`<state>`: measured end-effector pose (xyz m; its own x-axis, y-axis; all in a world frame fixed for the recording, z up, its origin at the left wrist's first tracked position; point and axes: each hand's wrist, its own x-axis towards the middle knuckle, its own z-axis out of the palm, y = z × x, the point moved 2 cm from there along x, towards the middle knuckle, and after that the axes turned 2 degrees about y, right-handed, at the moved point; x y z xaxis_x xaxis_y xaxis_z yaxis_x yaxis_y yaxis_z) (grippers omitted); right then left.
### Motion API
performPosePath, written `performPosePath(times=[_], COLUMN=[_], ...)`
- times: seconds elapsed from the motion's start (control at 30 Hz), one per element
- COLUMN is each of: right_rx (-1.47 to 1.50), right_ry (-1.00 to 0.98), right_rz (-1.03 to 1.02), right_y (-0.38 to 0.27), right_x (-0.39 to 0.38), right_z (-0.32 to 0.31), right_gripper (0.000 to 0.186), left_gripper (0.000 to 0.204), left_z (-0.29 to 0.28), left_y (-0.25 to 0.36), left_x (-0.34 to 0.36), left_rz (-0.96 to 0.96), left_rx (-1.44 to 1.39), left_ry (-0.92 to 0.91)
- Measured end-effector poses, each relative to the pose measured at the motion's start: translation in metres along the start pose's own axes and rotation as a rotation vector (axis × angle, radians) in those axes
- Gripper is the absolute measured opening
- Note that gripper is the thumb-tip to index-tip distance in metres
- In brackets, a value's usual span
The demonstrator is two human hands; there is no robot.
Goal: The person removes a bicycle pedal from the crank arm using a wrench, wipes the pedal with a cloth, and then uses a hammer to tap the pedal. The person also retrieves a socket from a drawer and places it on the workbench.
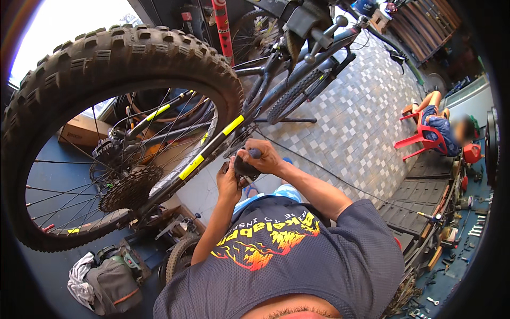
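Observation:
My two hands are close together in front of my chest, beside the frame of a raised mountain bike [212,146]. My right hand [265,159] is closed around a tool with a rounded blue-grey handle end [255,153]. Just below it, my left hand [229,181] has its fingers wrapped against a dark rounded part [244,168], which sits between both hands. The fingers hide much of that part, so I cannot tell its kind. To the left stands the bike's big rear wheel, with a knobby tyre [127,58] and a dark cassette [131,189].
A work-stand clamp [311,26] grips the bike above. A grey bag [114,284] lies at lower left, near a cardboard box [85,130]. On the right, a person [433,127] sits on a red chair [419,139] by a tool-covered bench [467,234]. The floor [350,127] is tiled.

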<state>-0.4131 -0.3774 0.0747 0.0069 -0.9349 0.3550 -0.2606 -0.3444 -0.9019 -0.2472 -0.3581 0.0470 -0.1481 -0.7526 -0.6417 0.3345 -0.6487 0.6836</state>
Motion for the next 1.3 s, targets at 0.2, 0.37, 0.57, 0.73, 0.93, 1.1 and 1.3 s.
performPosePath(times=[0.2,0.37,0.57,0.73,0.93,1.1,1.3], right_rx=[-0.123,-0.111,-0.212,-0.304,-0.201,0.160,0.920], right_ry=[0.058,-0.180,-0.104,-0.006,0.207,0.501,0.816], right_rz=[-0.066,-0.058,-0.017,0.004,-0.057,0.357,0.645], right_y=[-0.007,-0.013,-0.017,-0.012,0.020,0.081,0.097], right_x=[0.007,0.010,0.009,0.005,0.007,0.018,0.010], right_z=[-0.005,-0.030,-0.045,-0.045,-0.066,-0.121,-0.086], right_gripper=[0.034,0.040,0.033,0.030,0.026,0.030,0.013], left_gripper=[0.027,0.028,0.022,0.017,0.023,0.026,0.026], left_z=[0.001,0.001,0.009,0.018,-0.005,-0.058,-0.047], left_y=[0.003,0.003,0.005,0.005,-0.006,-0.011,-0.011], left_x=[0.006,0.003,0.002,0.003,0.008,0.015,0.014], left_rz=[0.120,0.092,0.113,0.092,0.190,0.127,0.096], left_rx=[-0.094,-0.060,-0.099,-0.081,-0.113,0.032,-0.053], left_ry=[-0.034,0.048,-0.064,-0.028,-0.048,0.149,0.039])
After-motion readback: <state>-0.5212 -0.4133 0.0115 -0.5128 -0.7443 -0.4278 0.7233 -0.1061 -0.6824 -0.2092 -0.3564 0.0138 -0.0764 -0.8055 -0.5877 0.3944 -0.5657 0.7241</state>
